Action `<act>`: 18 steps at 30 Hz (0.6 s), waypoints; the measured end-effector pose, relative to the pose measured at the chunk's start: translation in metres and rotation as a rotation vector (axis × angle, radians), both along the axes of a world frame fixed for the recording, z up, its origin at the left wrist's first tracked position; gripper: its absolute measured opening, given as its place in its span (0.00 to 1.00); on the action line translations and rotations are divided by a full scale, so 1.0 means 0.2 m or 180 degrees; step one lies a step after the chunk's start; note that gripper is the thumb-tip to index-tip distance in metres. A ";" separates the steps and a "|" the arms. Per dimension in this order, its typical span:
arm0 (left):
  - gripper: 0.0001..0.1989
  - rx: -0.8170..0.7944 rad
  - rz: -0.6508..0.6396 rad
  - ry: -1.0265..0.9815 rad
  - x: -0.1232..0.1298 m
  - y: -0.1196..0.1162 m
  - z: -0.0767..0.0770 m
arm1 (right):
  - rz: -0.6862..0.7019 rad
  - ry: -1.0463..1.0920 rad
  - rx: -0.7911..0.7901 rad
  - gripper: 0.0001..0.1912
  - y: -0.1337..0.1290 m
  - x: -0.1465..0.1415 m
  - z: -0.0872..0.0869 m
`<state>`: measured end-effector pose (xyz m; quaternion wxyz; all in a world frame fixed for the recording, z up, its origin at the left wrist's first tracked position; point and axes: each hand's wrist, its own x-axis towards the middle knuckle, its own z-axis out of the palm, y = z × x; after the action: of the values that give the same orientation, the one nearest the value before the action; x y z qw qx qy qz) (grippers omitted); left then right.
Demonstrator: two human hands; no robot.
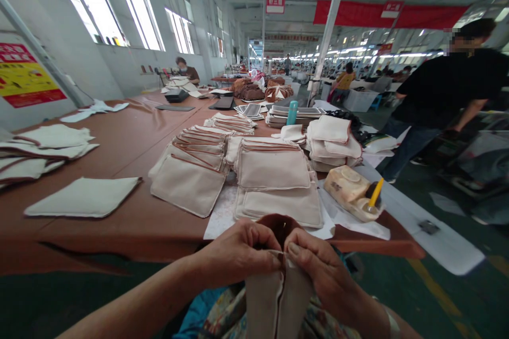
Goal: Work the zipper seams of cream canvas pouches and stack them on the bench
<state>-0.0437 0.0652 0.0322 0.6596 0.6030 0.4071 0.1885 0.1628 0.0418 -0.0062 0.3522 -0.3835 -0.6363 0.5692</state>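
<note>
My left hand [234, 251] and my right hand [328, 267] are close together in front of my body, at the near edge of the table. Between them is a beige fabric piece [262, 304] with a dark brown seam down its middle. Each hand pinches one side of its upper edge, thumbs and fingertips almost touching at the seam. A brown curved part [278, 225] shows just behind the fingertips; whether it belongs to the same piece I cannot tell. Nearest beyond my hands lie stacked beige fabric panels [282, 206] with brown edging.
A brown-covered table [135, 140] holds more panel stacks [189, 185], a single panel [83, 197] and a left-hand pile [40, 151]. To the right is a cut plastic container [345, 185] with a yellow-handled tool [376, 193]. A person in black [449, 85] stands on the right.
</note>
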 end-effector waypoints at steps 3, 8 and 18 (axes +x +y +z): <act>0.13 0.0257 0.0027 0.0225 0.01 -0.01 0.00 | -0.0042 -0.0002 0.0060 0.19 0.00 -0.01 0.03; 0.08 0.0783 0.0136 0.0812 0.04 -0.01 0.02 | -0.0184 -0.0281 0.0047 0.11 0.01 -0.01 0.06; 0.06 0.0112 -0.0170 0.0090 0.06 -0.03 0.03 | -0.0206 0.0123 0.0743 0.05 -0.04 0.02 -0.01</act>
<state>-0.0322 0.0596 0.0388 0.6479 0.6278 0.3968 0.1695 0.1660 0.0340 -0.0090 0.4248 -0.3492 -0.6786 0.4869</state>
